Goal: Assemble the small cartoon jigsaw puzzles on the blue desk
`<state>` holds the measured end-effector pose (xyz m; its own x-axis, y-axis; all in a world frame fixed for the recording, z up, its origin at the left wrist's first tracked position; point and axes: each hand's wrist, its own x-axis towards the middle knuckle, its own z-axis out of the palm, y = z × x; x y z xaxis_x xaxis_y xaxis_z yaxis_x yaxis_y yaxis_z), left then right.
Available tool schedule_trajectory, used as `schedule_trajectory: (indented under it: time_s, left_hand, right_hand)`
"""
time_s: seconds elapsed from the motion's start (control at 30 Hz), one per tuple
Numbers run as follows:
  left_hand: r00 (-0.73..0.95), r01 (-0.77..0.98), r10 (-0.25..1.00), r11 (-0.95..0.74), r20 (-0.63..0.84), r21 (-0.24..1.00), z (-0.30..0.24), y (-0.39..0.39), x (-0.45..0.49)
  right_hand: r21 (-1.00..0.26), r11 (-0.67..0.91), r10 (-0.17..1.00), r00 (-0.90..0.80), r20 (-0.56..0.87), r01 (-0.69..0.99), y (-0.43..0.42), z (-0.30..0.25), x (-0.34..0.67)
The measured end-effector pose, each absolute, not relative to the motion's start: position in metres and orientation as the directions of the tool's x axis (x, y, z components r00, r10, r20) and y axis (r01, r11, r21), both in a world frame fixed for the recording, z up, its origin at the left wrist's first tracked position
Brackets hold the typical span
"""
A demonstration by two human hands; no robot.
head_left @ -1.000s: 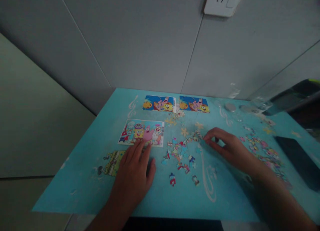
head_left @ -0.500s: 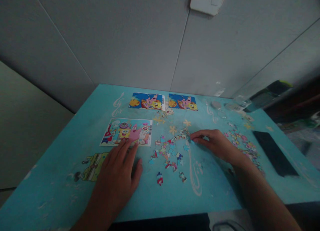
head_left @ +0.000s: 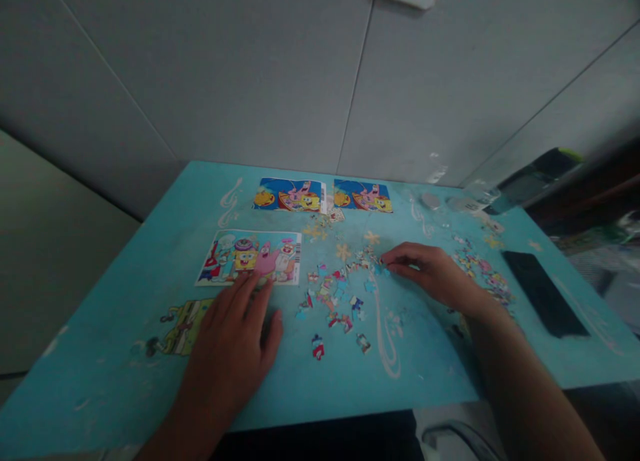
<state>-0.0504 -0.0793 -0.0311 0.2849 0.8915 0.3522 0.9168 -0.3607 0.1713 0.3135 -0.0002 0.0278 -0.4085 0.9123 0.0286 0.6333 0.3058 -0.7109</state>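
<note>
Loose jigsaw pieces [head_left: 326, 290] lie scattered on the turquoise table [head_left: 320, 391], between the person's two hands, with a denser little heap [head_left: 367, 256] at the far right of the scatter. The right hand [head_left: 427, 272] reaches to the edge of that heap, thumb and forefinger brought close together at the tips; whether a piece is pinched there I cannot tell. Nearest the person, a red-and-blue piece [head_left: 318, 347] lies apart from the others. The left hand [head_left: 233, 338] rests palm down, fingers extended and slightly spread, grasping nothing visible, its fingertips at the lower edge of a cartoon picture card [head_left: 250, 258]. It partly covers a yellow printed figure [head_left: 187, 328]. Beyond, two blue picture cards [head_left: 289, 194] lie side by side near the grey wall [head_left: 250, 81]. To the right, past the right wrist, are another spread of pieces [head_left: 483, 272] and a flat black slab [head_left: 545, 293], with clear containers [head_left: 480, 196] farther back.
</note>
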Motion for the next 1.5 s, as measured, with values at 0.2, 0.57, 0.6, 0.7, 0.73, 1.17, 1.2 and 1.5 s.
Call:
schedule_trajectory:
  time_s: [0.2, 0.57, 0.6, 0.7, 0.73, 1.17, 1.2, 1.5]
  left_hand:
    - [0.285, 0.916, 0.892, -0.361, 0.350, 0.173, -0.028, -0.080, -0.049]
    - [0.282, 0.918, 0.894, -0.357, 0.348, 0.174, -0.029, -0.080, -0.049]
    - [0.283, 0.917, 0.894, -0.358, 0.348, 0.176, -0.029, -0.080, -0.049]
    - [0.282, 0.916, 0.894, -0.359, 0.347, 0.180, -0.029, -0.080, -0.049]
    - [0.280, 0.916, 0.896, -0.357, 0.345, 0.181, -0.028, -0.080, -0.049]
    - [0.268, 0.922, 0.907, -0.339, 0.325, 0.186, -0.029, -0.081, -0.049]
    - [0.267, 0.921, 0.907, -0.340, 0.326, 0.191, -0.028, -0.082, -0.049]
    - [0.267, 0.912, 0.904, -0.349, 0.332, 0.215, -0.026, -0.082, -0.049]
  right_hand:
    - [-0.718, 0.240, 0.939, -0.345, 0.001, 0.653, 0.001, 0.026, 0.314]
    - [-0.689, 0.304, 0.917, -0.398, 0.025, 0.658, 0.001, 0.028, 0.316]
    - [-0.686, 0.310, 0.916, -0.399, 0.030, 0.658, 0.001, 0.028, 0.316]
    - [-0.691, 0.317, 0.917, -0.396, 0.048, 0.650, 0.002, 0.028, 0.316]
    - [-0.695, 0.316, 0.918, -0.393, 0.052, 0.646, 0.002, 0.028, 0.316]
    - [-0.765, 0.291, 0.781, -0.604, -0.157, 0.574, -0.017, 0.037, 0.296]
    - [-0.764, 0.311, 0.759, -0.631, -0.158, 0.565, -0.019, 0.039, 0.293]
    - [-0.729, 0.328, 0.741, -0.642, -0.195, 0.600, -0.024, 0.042, 0.285]
